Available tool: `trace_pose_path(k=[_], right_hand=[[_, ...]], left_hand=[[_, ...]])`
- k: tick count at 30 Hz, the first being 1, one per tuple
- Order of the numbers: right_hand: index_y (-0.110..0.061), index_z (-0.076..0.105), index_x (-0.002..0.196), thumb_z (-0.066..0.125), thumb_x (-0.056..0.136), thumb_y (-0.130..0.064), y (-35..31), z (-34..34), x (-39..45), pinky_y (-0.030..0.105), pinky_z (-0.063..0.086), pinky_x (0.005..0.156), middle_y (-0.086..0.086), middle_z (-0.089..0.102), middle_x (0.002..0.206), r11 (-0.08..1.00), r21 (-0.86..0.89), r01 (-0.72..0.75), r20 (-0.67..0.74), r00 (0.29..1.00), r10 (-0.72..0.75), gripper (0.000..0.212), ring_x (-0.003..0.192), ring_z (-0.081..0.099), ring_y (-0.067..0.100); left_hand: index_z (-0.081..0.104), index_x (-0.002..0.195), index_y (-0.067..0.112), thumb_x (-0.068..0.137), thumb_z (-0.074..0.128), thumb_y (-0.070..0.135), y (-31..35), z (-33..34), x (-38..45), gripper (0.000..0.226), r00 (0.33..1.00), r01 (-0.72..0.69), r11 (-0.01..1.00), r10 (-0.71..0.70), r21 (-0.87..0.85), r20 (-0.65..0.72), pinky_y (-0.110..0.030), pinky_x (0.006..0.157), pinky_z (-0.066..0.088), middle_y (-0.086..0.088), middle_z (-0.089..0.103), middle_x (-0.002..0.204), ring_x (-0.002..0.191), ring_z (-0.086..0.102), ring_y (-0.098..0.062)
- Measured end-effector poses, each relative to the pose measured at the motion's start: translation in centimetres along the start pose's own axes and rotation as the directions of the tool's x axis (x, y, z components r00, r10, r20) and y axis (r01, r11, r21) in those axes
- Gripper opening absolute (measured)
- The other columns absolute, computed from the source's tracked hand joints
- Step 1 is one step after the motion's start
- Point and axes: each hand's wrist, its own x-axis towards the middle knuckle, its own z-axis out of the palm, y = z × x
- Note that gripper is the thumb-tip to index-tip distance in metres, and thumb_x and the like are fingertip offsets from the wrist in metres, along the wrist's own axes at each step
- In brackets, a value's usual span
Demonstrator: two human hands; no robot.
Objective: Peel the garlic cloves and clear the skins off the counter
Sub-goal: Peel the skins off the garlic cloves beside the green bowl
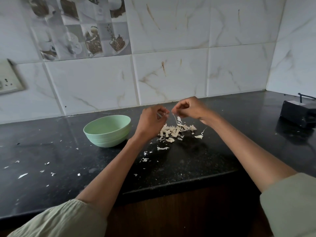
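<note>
**Both hands pinch at a garlic clove above the skin pile**

Nearest the camera, two pale green sleeves (65,219) frame the bare forearms that reach out over the black speckled worktop (196,161). White flecks of skin lie scattered along the worktop's near and left parts.

Further out, a pile of garlic skins (174,131) lies on the worktop, with a few loose pieces just beside it to the right and front. Left of the pile, near but not touching it, stands a mint-green bowl (107,130); what it holds cannot be seen.

Above the pile, the left hand (150,122) and right hand (189,108) meet fingertip to fingertip, each with fingers curled tight. Between them they pinch a small garlic clove (166,113), mostly hidden by the fingers. A thin strip of skin (175,119) hangs from the right hand toward the pile.

At the far right sits a dark boxy object (297,113). Behind stands a white marbled tile wall (171,74), with a wall socket (8,79) at left.
</note>
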Motion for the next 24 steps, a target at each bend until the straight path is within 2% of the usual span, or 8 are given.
trace_pose_path(k=[1, 3, 6, 8, 12, 17, 21, 24], right_hand=[[-0.004, 0.078, 0.104, 0.081, 0.088, -0.01, -0.4, -0.2, 0.1, 0.034, 0.064, 0.085, 0.007, 0.079, 0.094, 0.984, 0.18, 0.01, 0.037, 0.999, -0.017, 0.017, 0.09, 0.074, 0.024], [0.001, 0.074, 0.111, 0.076, 0.091, -0.004, -1.3, -0.1, 0.1, 0.026, 0.062, 0.084, 0.01, 0.077, 0.099, 0.921, 0.39, 0.006, 0.143, 0.987, -0.067, 0.021, 0.091, 0.072, 0.018], [0.001, 0.07, 0.118, 0.069, 0.094, 0.002, -2.2, -0.1, 0.4, 0.023, 0.062, 0.083, 0.012, 0.076, 0.102, 0.86, 0.508, -0.056, 0.261, 0.961, -0.091, 0.023, 0.092, 0.073, 0.016], [0.0, 0.067, 0.12, 0.066, 0.096, 0.004, -2.6, -0.3, 1.1, 0.023, 0.062, 0.081, 0.014, 0.074, 0.103, 0.814, 0.566, -0.129, 0.314, 0.947, -0.069, 0.024, 0.089, 0.073, 0.016], [-0.005, 0.069, 0.103, 0.061, 0.101, 0.001, -2.7, 0.7, 2.2, 0.019, 0.06, 0.074, 0.009, 0.07, 0.094, 0.769, 0.604, -0.206, 0.371, 0.927, -0.043, 0.01, 0.076, 0.067, 0.01], [-0.007, 0.069, 0.101, 0.063, 0.1, -0.004, -2.8, 1.8, 1.9, 0.017, 0.058, 0.068, 0.003, 0.07, 0.088, 0.731, 0.663, -0.159, 0.302, 0.951, -0.067, 0.007, 0.072, 0.061, 0.008], [-0.007, 0.071, 0.102, 0.069, 0.095, -0.015, -2.6, 1.5, 1.4, 0.016, 0.055, 0.065, 0.002, 0.068, 0.087, 0.761, 0.632, -0.146, 0.304, 0.95, -0.071, 0.011, 0.073, 0.058, 0.009], [-0.008, 0.072, 0.104, 0.071, 0.094, -0.023, -2.2, 1.3, 1.3, 0.017, 0.052, 0.064, 0.002, 0.064, 0.086, 0.81, 0.563, -0.163, 0.343, 0.938, -0.049, 0.018, 0.074, 0.056, 0.01]], left_hand=[[0.076, 0.101, 0.021, 0.094, 0.076, 0.019, 0.1, -0.1, 0.1, 0.007, 1.0, 0.021, 0.998, -0.022, -0.058, -0.019, -0.021, 0.068, 0.053, 0.007, 0.074, 0.085, 0.075, 0.071, -0.01], [0.074, 0.104, 0.019, 0.092, 0.082, 0.022, 0.5, -0.5, 0.3, 0.014, 0.996, 0.056, 0.985, -0.066, -0.165, -0.056, -0.027, 0.068, 0.057, -0.001, 0.075, 0.087, 0.073, 0.073, -0.018], [0.074, 0.102, 0.013, 0.091, 0.084, 0.019, 1.0, -1.1, 0.0, 0.016, 0.992, 0.056, 0.957, -0.087, -0.286, -0.096, -0.029, 0.068, 0.061, -0.005, 0.076, 0.085, 0.07, 0.075, -0.019], [0.075, 0.099, 0.011, 0.091, 0.084, 0.018, 1.3, -1.4, -0.2, 0.014, 0.988, 0.046, 0.942, -0.092, -0.333, -0.124, -0.026, 0.067, 0.059, -0.003, 0.077, 0.083, 0.07, 0.075, -0.019], [0.074, 0.097, 0.015, 0.091, 0.083, 0.018, 1.4, -1.5, -0.2, 0.011, 0.98, 0.065, 0.933, -0.126, -0.355, -0.152, -0.023, 0.062, 0.054, 0.0, 0.076, 0.085, 0.069, 0.076, -0.019], [0.075, 0.103, 0.014, 0.09, 0.086, 0.024, 1.1, -1.9, -0.2, 0.02, 0.975, 0.092, 0.887, -0.173, -0.452, -0.14, -0.03, 0.06, 0.057, -0.003, 0.078, 0.087, 0.072, 0.077, -0.025], [0.074, 0.111, 0.008, 0.09, 0.085, 0.023, 1.7, -1.8, -0.3, 0.028, 0.976, 0.141, 0.807, -0.209, -0.573, -0.055, -0.026, 0.058, 0.054, -0.011, 0.08, 0.091, 0.073, 0.075, -0.023], [0.077, 0.108, 0.006, 0.089, 0.086, 0.027, 1.7, -2.0, -0.3, 0.03, 0.974, 0.158, 0.782, -0.223, -0.603, -0.034, -0.028, 0.061, 0.054, -0.012, 0.08, 0.092, 0.075, 0.075, -0.023]])
